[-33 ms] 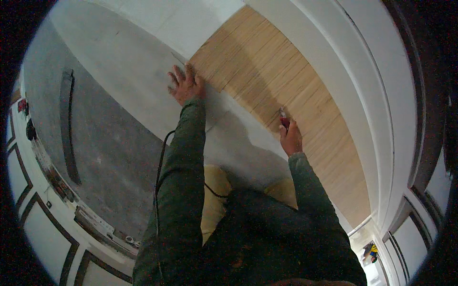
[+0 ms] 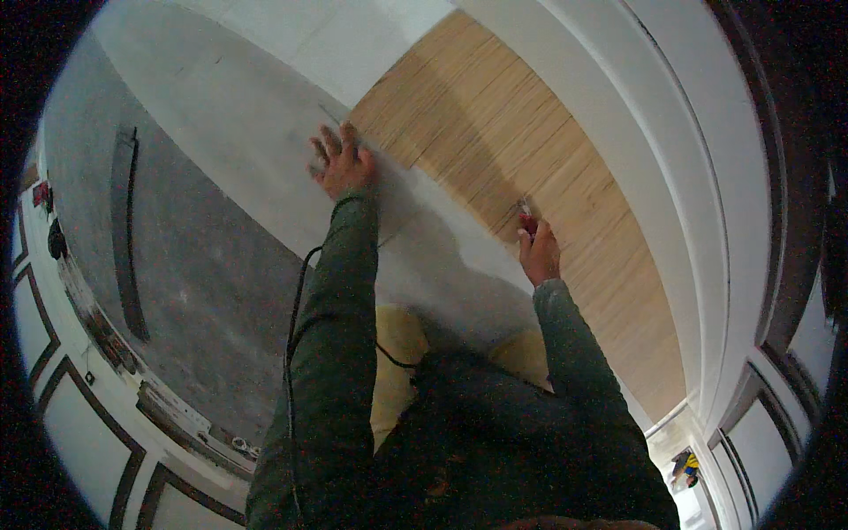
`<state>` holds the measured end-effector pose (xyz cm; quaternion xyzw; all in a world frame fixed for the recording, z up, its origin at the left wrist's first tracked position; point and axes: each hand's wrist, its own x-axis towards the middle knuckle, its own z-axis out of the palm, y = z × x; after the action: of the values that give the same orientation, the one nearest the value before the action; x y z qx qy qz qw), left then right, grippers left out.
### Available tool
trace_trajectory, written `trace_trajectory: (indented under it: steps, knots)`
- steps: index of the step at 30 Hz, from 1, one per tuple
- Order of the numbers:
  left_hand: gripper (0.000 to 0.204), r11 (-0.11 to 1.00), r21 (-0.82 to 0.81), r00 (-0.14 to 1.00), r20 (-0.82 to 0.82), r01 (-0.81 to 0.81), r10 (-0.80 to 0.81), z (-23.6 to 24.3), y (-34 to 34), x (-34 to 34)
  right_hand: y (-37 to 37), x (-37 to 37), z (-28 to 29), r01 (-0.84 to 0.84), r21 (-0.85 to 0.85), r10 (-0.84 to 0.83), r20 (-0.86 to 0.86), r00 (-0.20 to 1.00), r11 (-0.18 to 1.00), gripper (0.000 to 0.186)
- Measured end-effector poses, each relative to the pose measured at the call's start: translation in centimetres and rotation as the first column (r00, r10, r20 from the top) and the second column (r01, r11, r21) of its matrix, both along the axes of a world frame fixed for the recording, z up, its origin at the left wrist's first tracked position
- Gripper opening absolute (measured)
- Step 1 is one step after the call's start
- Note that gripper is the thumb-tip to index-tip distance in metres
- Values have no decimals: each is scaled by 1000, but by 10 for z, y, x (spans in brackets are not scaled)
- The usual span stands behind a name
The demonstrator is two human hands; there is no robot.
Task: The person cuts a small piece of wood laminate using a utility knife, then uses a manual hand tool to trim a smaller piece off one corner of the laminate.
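My left hand [image 2: 343,166] rests with spread fingers on the pale grey surface [image 2: 238,115], just beside the near left edge of a wood-grain floor covering [image 2: 565,159]. Nothing shows in its fingers. Over the wood-grain covering, my right hand [image 2: 541,258] is closed round a small red-handled tool [image 2: 528,219]. The tool's metal tip points away from me and is close to the covering; its exact kind is too small to tell. A thin joint line runs across the covering between my hands.
White moulded skirting [image 2: 689,150] curves along the right. At the left lies darker grey floor [image 2: 203,291] with a long dark strip [image 2: 131,238] on it. A black cable [image 2: 291,336] runs along my left arm. Another person [image 2: 685,468] shows small at lower right.
My left hand has drawn slightly back and left from the edge of the wood-grain covering. The right hand and its tool have hardly moved.
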<state>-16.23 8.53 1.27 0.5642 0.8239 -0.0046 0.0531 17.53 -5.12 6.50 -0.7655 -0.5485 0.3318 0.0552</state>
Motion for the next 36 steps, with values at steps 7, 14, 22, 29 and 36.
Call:
trace_trajectory:
  steps: [7,14,22,29,36]
  knots:
    - [65,953,-253,986,-56,-168,159,16,-63,-60,-4,-6,3,20,9,-21,92,996,1000,34]
    - [99,976,-175,978,184,129,-97,54,57,31,-22,10,21,-27,74,5,281,960,997,42]
    - [119,914,-406,996,79,6,29,50,106,48,-206,91,67,2,170,-43,240,970,985,25]
    - [47,712,-324,778,354,623,-519,36,136,7,-341,142,128,355,-267,-259,337,905,896,17]
    - [50,933,-147,875,420,328,-241,69,1,-29,-402,101,161,466,-413,-431,180,884,783,24]
